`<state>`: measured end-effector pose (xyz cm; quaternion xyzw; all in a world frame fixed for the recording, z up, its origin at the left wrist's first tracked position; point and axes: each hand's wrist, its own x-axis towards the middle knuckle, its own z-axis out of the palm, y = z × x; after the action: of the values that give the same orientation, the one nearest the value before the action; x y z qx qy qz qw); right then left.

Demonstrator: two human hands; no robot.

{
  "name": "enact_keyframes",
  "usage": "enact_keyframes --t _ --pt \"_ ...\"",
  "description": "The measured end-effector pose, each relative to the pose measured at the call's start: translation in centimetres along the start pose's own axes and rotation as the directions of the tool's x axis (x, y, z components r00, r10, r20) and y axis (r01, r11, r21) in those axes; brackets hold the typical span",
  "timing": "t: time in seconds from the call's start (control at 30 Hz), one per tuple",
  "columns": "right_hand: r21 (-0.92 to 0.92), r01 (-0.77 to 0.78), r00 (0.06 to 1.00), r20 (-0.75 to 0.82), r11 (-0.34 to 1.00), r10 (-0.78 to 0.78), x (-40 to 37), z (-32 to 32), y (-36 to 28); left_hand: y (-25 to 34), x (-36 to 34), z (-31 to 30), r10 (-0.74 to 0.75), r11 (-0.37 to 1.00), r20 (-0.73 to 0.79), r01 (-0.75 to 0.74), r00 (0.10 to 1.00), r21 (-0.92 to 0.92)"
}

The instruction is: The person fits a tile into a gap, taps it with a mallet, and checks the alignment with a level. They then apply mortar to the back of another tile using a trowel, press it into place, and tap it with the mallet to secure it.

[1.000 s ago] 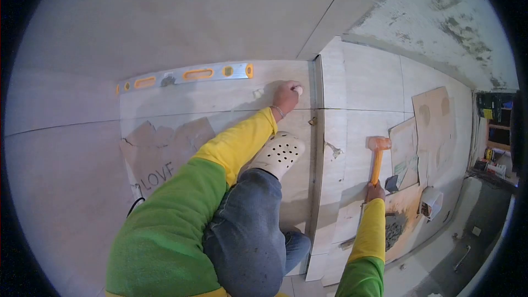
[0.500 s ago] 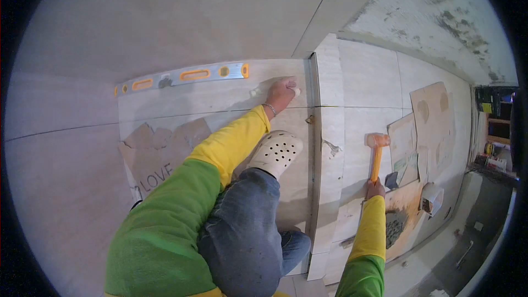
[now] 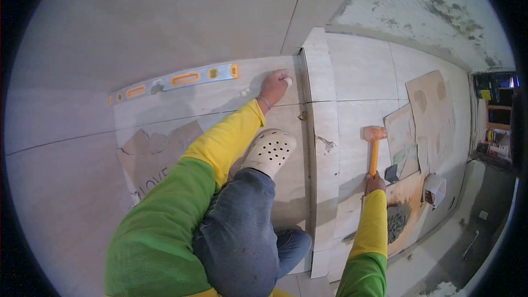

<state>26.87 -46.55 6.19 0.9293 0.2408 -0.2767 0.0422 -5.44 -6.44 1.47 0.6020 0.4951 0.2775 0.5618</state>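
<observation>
My left hand point(image 3: 274, 86) is closed round a small whitish lump point(image 3: 287, 81), down on the pale floor tile near the tile's right edge. A second pale bit point(image 3: 244, 93) lies on the tile just left of it. My right hand point(image 3: 375, 182) grips the yellow handle of a mallet point(image 3: 375, 133) with an orange head, which is over the lower tiles on the right. The spirit level point(image 3: 186, 78), silver with orange openings, lies along the wall to the left of my left hand.
A raised step edge point(image 3: 320, 165) runs between the two tiled areas. Torn cardboard point(image 3: 157, 151) lies at the left, more cardboard point(image 3: 432, 110) at the right. Beside it are a white container point(image 3: 434, 190) and a board point(image 3: 413, 201) with grey mortar point(image 3: 396, 223). My shoe point(image 3: 272, 151) rests on the tile.
The view has shifted slightly, so most things appear a little further left. Both hands keep their holds, and the mallet remains in about the same place over the tiles.
</observation>
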Motion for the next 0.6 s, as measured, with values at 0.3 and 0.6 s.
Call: enact_keyframes --t 0.3,0.6 --pt "0.062 -0.033 0.998 0.056 0.998 0.03 0.1 -0.5 -0.1 1.3 4.2 1.5 0.161 0.909 -0.1 -0.108 0.982 0.403" --pt "0.031 -0.057 0.998 0.038 0.998 0.056 0.3 -0.3 0.3 -0.5 10.2 2.7 -0.014 0.787 -0.051 0.043 0.999 0.616"
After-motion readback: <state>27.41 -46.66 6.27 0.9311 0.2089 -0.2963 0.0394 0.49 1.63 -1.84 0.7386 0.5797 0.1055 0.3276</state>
